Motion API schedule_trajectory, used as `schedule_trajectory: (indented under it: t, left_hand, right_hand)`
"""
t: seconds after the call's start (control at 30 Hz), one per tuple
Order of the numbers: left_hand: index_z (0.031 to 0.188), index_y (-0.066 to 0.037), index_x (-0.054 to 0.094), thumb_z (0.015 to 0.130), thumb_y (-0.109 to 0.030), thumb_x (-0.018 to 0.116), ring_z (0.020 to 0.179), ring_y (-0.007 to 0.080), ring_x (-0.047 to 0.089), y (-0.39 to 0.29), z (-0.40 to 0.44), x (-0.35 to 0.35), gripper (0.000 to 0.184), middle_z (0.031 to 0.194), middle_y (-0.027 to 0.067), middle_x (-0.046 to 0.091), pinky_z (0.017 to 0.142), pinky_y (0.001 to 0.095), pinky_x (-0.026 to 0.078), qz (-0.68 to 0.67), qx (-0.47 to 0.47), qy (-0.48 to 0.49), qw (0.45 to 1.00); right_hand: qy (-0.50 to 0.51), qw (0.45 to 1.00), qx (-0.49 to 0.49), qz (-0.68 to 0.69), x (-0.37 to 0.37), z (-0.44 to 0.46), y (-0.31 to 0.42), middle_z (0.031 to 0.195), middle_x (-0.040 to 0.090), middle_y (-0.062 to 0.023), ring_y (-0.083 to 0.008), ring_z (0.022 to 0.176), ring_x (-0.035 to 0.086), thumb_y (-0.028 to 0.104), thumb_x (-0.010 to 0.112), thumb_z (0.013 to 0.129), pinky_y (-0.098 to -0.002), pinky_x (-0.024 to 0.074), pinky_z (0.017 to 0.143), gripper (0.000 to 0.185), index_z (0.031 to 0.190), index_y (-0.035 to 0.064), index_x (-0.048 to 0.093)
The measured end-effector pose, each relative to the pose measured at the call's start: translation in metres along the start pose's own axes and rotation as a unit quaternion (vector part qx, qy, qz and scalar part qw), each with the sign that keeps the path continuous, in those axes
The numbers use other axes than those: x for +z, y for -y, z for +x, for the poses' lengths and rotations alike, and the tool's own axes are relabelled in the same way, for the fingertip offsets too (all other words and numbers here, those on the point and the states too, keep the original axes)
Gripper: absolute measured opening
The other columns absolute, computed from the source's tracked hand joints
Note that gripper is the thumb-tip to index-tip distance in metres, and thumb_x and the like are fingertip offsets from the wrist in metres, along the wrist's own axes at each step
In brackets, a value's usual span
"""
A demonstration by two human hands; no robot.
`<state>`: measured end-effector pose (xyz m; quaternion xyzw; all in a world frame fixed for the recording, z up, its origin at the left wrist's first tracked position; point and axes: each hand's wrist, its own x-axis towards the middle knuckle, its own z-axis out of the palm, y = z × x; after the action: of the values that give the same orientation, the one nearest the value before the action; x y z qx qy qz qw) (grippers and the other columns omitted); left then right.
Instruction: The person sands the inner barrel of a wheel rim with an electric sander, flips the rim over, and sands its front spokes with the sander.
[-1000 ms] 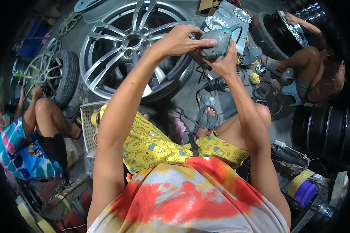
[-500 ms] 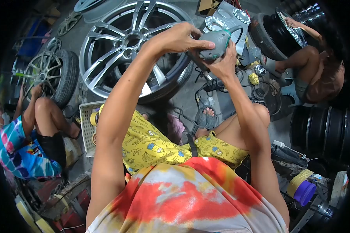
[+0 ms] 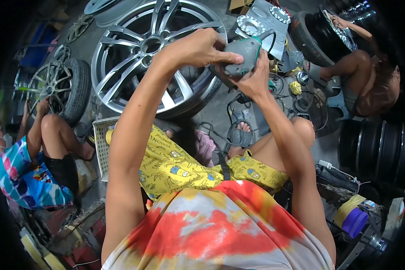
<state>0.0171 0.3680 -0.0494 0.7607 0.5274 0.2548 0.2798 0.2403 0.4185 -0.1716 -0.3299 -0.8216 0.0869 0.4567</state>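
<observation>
A grey-and-green electric palm sander (image 3: 244,55) is held up in front of me, over the right side of a large silver alloy wheel (image 3: 126,74). My left hand (image 3: 206,48) grips it from the left, thumb laid across the body and the other fingers curled by its side. From the right and below, my right hand (image 3: 255,77) wraps round the casing. The underside of the sander is hidden, so I cannot tell what my left fingertips touch there. Its dark cord (image 3: 271,39) loops away at the upper right.
Left, a co-worker (image 3: 31,166) handles a spoked wheel (image 3: 51,85) beside a tire. Right, another person (image 3: 371,85) touches a shiny rim (image 3: 339,29). Cables (image 3: 231,119) run near my feet. A pale plastic basket (image 3: 101,148) stands by my knee; black rims (image 3: 373,148) lie at right.
The sander and both hands have shifted slightly left and down; both hands still hold it. The view has moved a little. The co-worker at left remains at the spoked wheel.
</observation>
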Motion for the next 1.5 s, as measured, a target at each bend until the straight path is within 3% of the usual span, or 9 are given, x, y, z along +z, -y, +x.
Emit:
schedule_trajectory:
  t: [0.8,0.9,0.93,1.03,1.17,1.23,1.3,1.33,1.5]
  left_hand:
    - [0.079,0.001,0.074,0.092,-0.062,0.075,0.061,0.0082,0.049,-0.009,0.020,-0.020,0.064,0.063,0.0012,0.056,0.054,0.0292,0.037,0.066,-0.061,0.090,0.992]
    - [0.077,0.004,0.074,0.092,-0.062,0.076,0.059,0.0110,0.048,-0.017,0.011,-0.013,0.068,0.060,0.0019,0.053,0.053,0.0336,0.036,0.080,-0.027,0.097,0.992]
    - [0.093,0.006,0.075,0.088,-0.063,0.079,0.065,0.0171,0.059,-0.038,0.015,-0.021,0.069,0.070,0.0111,0.064,0.060,0.0377,0.046,0.145,-0.064,0.153,0.975]
    - [0.112,0.007,0.072,0.082,-0.066,0.083,0.081,0.0285,0.070,-0.022,0.033,0.012,0.080,0.088,0.0227,0.072,0.073,0.0421,0.055,0.175,0.067,0.032,0.982]
    - [0.117,0.011,0.065,0.083,-0.077,0.070,0.110,0.0487,0.070,-0.040,0.073,0.049,0.094,0.117,0.0331,0.070,0.095,0.0496,0.057,0.345,0.017,-0.008,0.938]
    - [0.120,0.012,0.064,0.084,-0.077,0.068,0.112,0.0478,0.070,-0.035,0.091,0.057,0.096,0.120,0.0331,0.069,0.096,0.0494,0.057,0.358,0.012,-0.012,0.934]
    - [0.122,0.013,0.063,0.084,-0.077,0.067,0.115,0.0470,0.069,-0.034,0.109,0.059,0.098,0.123,0.0331,0.068,0.098,0.0492,0.057,0.371,0.003,-0.017,0.929]
    - [0.125,0.013,0.062,0.084,-0.077,0.065,0.117,0.0463,0.069,-0.035,0.116,0.059,0.099,0.126,0.0327,0.067,0.099,0.0486,0.057,0.381,0.002,0.002,0.925]
    - [0.130,0.013,0.062,0.083,-0.077,0.063,0.123,0.0444,0.067,-0.044,0.125,0.069,0.102,0.130,0.0323,0.066,0.104,0.0471,0.056,0.407,-0.009,0.060,0.912]
  right_hand:
    - [0.015,0.998,0.056,-0.018,-0.006,0.021,0.017,0.131,0.058,-0.0185,-0.0389,0.123,0.052,0.057,0.094,0.057,-0.0516,0.0465,0.099,0.077,0.109,0.0033,0.077]
    - [-0.057,0.997,-0.010,-0.043,0.013,-0.016,0.011,0.125,0.055,-0.0218,-0.0414,0.117,0.053,0.052,0.096,0.059,-0.0536,0.0456,0.097,0.099,0.133,-0.0029,0.059]
    - [0.042,0.990,0.107,0.078,0.005,-0.013,0.021,0.127,0.055,-0.0257,-0.0444,0.120,0.053,0.053,0.096,0.060,-0.0540,0.0446,0.101,0.110,0.140,-0.0053,0.049]
    - [0.044,0.989,0.114,0.082,0.006,-0.012,0.017,0.129,0.054,-0.0277,-0.0464,0.122,0.053,0.059,0.096,0.061,-0.0540,0.0436,0.104,0.110,0.138,-0.0057,0.052]
    - [0.038,0.995,0.088,-0.039,0.039,-0.009,-0.035,0.142,0.050,-0.0330,-0.0485,0.132,0.050,0.070,0.091,0.062,-0.0541,0.0407,0.113,0.121,0.144,-0.0094,0.049]
    - [-0.007,0.971,0.159,0.181,0.044,-0.003,-0.047,0.148,0.048,-0.0360,-0.0477,0.135,0.050,0.075,0.087,0.065,-0.0557,0.0368,0.118,0.122,0.149,-0.0050,0.049]
    - [-0.007,0.982,0.142,0.125,0.039,0.007,-0.054,0.123,0.071,-0.0125,-0.0168,0.117,0.067,0.030,0.094,0.080,-0.0367,0.0542,0.099,0.080,0.138,-0.0015,0.049]
    - [0.025,0.982,0.134,0.134,0.042,0.015,-0.055,0.120,0.073,-0.0110,-0.0150,0.113,0.070,0.017,0.093,0.081,-0.0325,0.0554,0.097,0.075,0.137,-0.0022,0.048]
    - [0.052,0.967,0.176,0.176,0.036,0.003,-0.052,0.125,0.073,-0.0084,-0.0162,0.116,0.069,0.017,0.090,0.084,-0.0357,0.0555,0.101,0.063,0.134,0.0005,0.055]
